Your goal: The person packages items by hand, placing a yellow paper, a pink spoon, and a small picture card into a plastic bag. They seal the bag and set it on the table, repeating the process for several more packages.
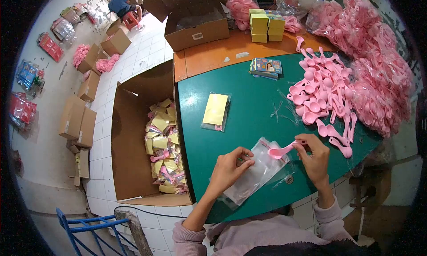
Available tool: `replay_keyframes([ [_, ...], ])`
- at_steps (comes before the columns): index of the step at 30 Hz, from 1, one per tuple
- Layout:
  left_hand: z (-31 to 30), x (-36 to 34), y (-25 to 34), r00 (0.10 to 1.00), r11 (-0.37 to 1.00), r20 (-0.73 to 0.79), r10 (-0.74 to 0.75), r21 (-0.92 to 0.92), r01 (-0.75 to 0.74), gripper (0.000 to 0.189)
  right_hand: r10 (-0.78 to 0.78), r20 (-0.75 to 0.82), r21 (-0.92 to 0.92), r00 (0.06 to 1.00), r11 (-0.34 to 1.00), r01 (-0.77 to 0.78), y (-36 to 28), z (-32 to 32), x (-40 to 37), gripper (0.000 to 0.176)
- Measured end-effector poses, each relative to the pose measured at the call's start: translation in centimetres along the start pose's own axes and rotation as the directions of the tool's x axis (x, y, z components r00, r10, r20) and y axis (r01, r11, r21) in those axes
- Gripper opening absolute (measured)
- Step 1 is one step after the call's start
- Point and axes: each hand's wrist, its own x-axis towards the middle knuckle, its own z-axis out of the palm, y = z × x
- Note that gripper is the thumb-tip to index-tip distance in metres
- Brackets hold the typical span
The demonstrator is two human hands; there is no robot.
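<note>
In the head view, my right hand [313, 156] pinches the handle end of a pink spoon [281, 151], whose bowl points left over a stack of clear plastic bags [253, 178]. My left hand [233, 167] is at the upper left part of the bags, thumb and fingertips close together; what lies between them is too small to make out. A packed clear bag with a yellow card [215, 110] lies farther up the green table [191, 144]. Loose pink spoons [327, 84] are heaped at the right, and a small stack of printed cards [267, 67] lies near the back.
An open cardboard box [133, 144] holding many packed bags stands against the table's left edge. Bagged pink spoons [378, 64] pile up at the far right. Yellow blocks of cards [267, 24] and another box [198, 35] are at the back. A person [120, 6] sits far off.
</note>
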Motion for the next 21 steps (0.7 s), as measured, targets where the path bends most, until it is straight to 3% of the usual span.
replay_keyframes([
  [5,0.2,-0.3,0.1,0.998,1.000,-0.059,0.010,-0.007,-0.011,0.018,0.139,-0.059,0.072,0.989,0.988,-0.135,-1.6,-0.4,-0.6,0.017],
  [7,0.0,-0.4,1.1,0.997,0.996,0.003,-0.083,0.006,0.083,0.016,0.186,-0.109,0.138,0.977,0.976,-0.170,-1.7,0.0,-1.0,0.018],
  [8,0.0,-0.4,0.9,0.996,0.996,0.004,-0.084,0.008,0.084,0.016,0.088,-0.097,0.074,0.991,0.994,-0.081,-1.3,0.4,-1.1,0.018],
  [9,0.1,-0.5,0.6,0.998,0.999,-0.042,0.036,-0.018,-0.037,0.015,-0.009,-0.081,0.011,0.997,1.000,0.009,-1.1,0.7,-1.2,0.017],
  [10,0.1,-0.5,0.4,0.984,0.987,-0.090,0.155,-0.039,-0.159,0.015,-0.007,-0.086,0.011,0.996,1.000,0.008,-0.9,0.8,-1.2,0.017],
  [12,-0.5,-0.8,0.7,0.985,0.984,-0.073,0.159,-0.063,-0.164,0.015,-0.122,-0.074,-0.162,0.990,0.981,0.109,-0.7,0.9,-0.9,0.018],
  [14,-1.1,-1.3,0.9,0.986,0.982,-0.058,0.159,-0.092,-0.164,0.014,-0.093,-0.048,-0.148,0.995,0.985,0.085,-0.9,0.7,-0.7,0.018],
  [16,-1.6,-1.5,1.1,0.997,0.876,0.078,-0.018,-0.480,0.054,0.013,-0.060,-0.029,-0.139,0.998,0.989,0.056,-1.0,0.4,-0.5,0.018],
  [19,-1.5,-1.7,1.1,0.990,0.781,0.125,-0.067,-0.611,0.130,0.015,-0.097,-0.019,-0.137,0.995,0.986,0.093,-1.4,0.4,-0.2,0.020],
  [21,-1.2,-1.7,0.8,0.986,0.726,0.144,-0.082,-0.669,0.158,0.017,0.213,-0.082,0.287,0.974,0.940,-0.181,-2.0,0.5,-0.3,0.023],
])
